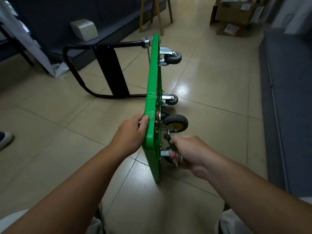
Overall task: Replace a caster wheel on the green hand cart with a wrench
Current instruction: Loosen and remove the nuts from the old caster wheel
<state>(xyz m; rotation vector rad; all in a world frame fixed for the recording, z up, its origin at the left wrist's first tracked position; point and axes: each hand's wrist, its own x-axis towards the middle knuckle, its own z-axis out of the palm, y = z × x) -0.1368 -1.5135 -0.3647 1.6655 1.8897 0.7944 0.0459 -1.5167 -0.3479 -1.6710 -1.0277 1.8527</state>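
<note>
Bare left hand point(130, 134) and right hand point(190, 151), bare forearms; whitish trousers point(234, 222), whitish sleeve edge point(306, 200).

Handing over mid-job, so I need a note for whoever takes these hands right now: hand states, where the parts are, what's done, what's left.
Left hand: grips the top edge of the green cart deck, which stands on its side on the floor.
Right hand: holds the wrench, head up at the mount of the yellow-hub caster.
Two grey casters sit farther along; another is mostly hidden behind the right hand.
Done: cart tipped, wrench at the fastening.
Left: finish the wrench work; whether the fastening is tight cannot be told. Then set the cart upright.
</note>
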